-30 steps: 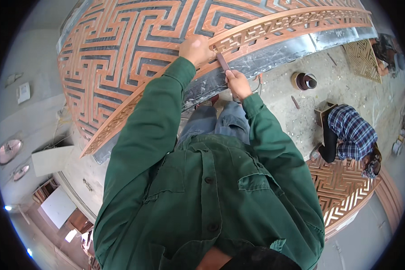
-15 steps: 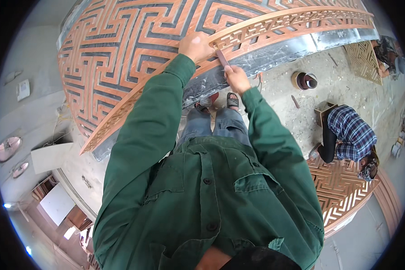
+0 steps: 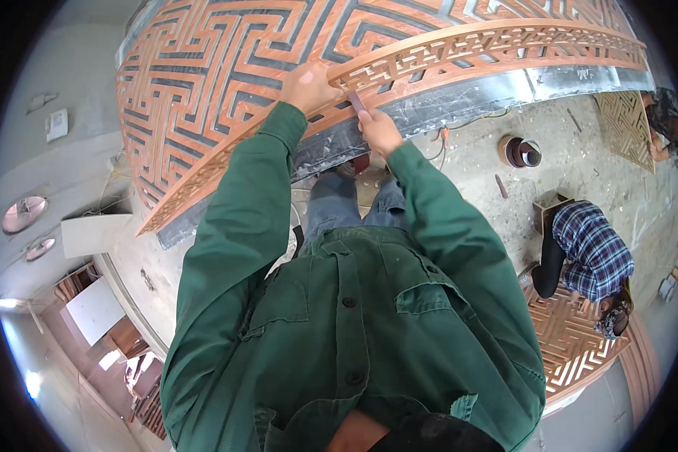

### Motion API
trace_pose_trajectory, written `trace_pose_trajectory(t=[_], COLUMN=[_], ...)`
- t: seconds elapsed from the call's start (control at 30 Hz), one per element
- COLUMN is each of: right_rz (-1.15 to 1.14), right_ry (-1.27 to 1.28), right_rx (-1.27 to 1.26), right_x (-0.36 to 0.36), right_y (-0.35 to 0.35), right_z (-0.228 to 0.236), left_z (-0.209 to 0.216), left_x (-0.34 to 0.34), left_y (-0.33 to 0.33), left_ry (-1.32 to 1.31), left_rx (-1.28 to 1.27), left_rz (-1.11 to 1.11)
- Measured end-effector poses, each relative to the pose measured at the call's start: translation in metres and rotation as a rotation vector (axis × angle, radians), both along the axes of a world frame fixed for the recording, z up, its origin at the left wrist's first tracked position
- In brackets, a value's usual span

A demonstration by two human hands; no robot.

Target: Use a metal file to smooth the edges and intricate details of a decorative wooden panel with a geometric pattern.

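A long narrow wooden lattice strip (image 3: pixel 459 47) stands on edge across a large flat fretwork panel (image 3: pixel 203 98), both in reddish wood. My left hand (image 3: pixel 309 87) is closed round the strip near its middle. In my right hand (image 3: pixel 380 133), pinched between thumb and fingers, is a thin flat purplish-brown stick (image 3: pixel 356 102). Its far end reaches into the lattice just beside my left fingers, where the tip is hidden. Both green-sleeved forearms stretch forward over the near edge of the bench.
The dark bench edge (image 3: pixel 429 109) runs in front of my legs. On the floor at right stand a round tub (image 3: pixel 521 152) and a small wooden stool (image 3: pixel 551 211). A person in a plaid shirt (image 3: pixel 594 237) bends over another lattice panel (image 3: pixel 572 343). Farther right, a second person holds a lattice piece (image 3: pixel 627 124).
Both hands have shifted left along the lattice strip. Less of the purplish-brown stick shows ahead of my right fingers. My view has turned slightly, and the person in plaid leans a little lower.
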State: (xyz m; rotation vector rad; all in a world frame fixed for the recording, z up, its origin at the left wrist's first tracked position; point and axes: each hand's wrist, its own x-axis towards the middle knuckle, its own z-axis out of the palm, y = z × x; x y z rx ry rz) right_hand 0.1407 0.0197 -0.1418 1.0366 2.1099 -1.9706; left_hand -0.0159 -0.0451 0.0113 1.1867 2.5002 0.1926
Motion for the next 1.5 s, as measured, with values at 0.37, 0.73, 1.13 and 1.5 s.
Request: trace_pose_trajectory(t=[0.37,0.73,1.13,1.5], right_rz=[-0.148,-0.088,0.017,-0.237], right_ry=[-0.149,0.070,-0.014,0.127], right_rx=[-0.183,0.367,0.862,-0.607], right_x=[0.000,0.042,0.048,0.051], right_y=[0.029,0.027,-0.001,-0.013], right_z=[0.025,0.037,0.055,0.044], left_z=[-0.006,-0.008,-0.004,-0.024], left_x=[0.004,-0.006,-0.007,-0.009], left_y=[-0.018,-0.013,-0.012,0.007], left_ry=[0.086,-0.039,-0.029,-0.035], left_rx=[-0.009,0.015,0.003,0.125], left_rz=[0.039,0.065,0.080,-0.018])
